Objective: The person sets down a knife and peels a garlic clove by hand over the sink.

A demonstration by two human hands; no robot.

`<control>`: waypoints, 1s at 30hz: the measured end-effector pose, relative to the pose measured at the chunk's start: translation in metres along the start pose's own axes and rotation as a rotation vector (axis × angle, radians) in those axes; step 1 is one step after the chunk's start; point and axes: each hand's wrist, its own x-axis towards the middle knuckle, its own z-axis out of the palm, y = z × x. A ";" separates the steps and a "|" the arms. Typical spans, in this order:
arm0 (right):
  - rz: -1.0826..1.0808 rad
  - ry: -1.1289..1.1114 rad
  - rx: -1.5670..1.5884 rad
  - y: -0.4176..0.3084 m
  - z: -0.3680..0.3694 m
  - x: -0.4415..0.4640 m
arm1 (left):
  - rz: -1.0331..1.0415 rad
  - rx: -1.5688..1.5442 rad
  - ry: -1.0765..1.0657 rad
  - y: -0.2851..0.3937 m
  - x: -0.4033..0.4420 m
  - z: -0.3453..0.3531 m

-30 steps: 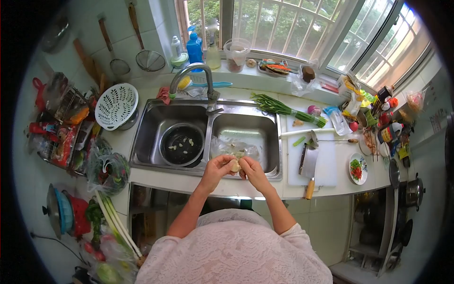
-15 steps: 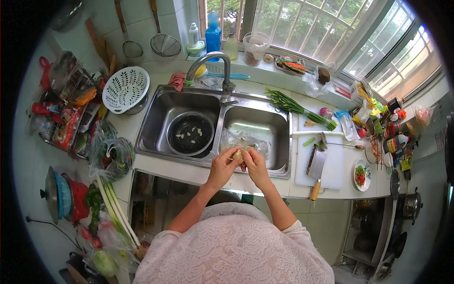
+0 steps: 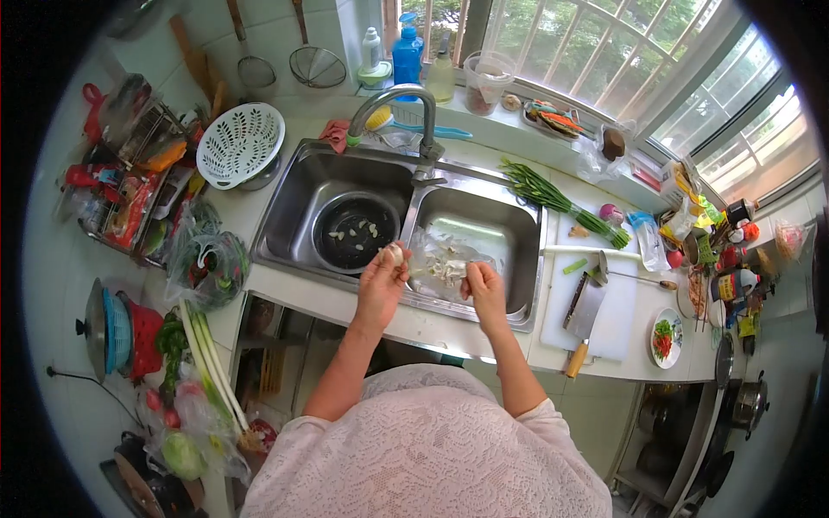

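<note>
On the left, small pale cloves (image 3: 373,228) lie in a dark round bowl (image 3: 356,257) inside the left steel basin (image 3: 302,181); the bowl is ahead of my left hand (image 3: 377,289) and slightly to its left, so that hand is the nearer one. My left fingers are closed round a small, pale, roundish lump (image 3: 394,252), held up near the bowl's right side; its long axis I cannot make out. Ahead, between my hands, a crumpled clear plastic bag (image 3: 429,283) with pale scraps lies in the right steel basin (image 3: 505,211); farther right, my right hand (image 3: 487,295) has its fingertips drawn together beside the bag; whether they pinch a scrap, I cannot tell.
</note>
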 end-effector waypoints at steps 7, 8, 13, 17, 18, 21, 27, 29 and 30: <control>-0.175 0.012 -0.671 0.037 -0.035 0.042 | -0.051 0.110 0.125 0.015 -0.008 0.000; -0.161 0.008 -0.667 0.051 -0.036 0.053 | -0.083 0.134 0.138 0.014 -0.010 -0.002; -0.162 -0.068 -0.965 0.067 -0.032 0.045 | -0.135 0.184 0.144 0.012 -0.010 -0.011; -0.138 -0.415 -0.967 0.056 -0.033 0.015 | -0.160 0.194 0.162 0.010 -0.010 -0.020; -0.127 -0.409 -0.969 0.056 -0.033 0.002 | -0.172 0.190 0.161 0.007 -0.009 -0.022; -0.019 -0.510 -0.971 0.067 -0.032 -0.042 | -0.218 0.181 0.183 0.002 -0.004 -0.024; -0.435 -0.369 -1.069 0.100 -0.026 -0.072 | -0.261 0.179 0.173 -0.002 -0.002 -0.025; -0.412 -0.352 -1.081 0.108 -0.027 -0.070 | -0.271 0.178 0.180 -0.001 -0.001 -0.024; -0.391 -0.343 -1.091 0.109 -0.025 -0.069 | -0.272 0.180 0.181 0.000 -0.002 -0.025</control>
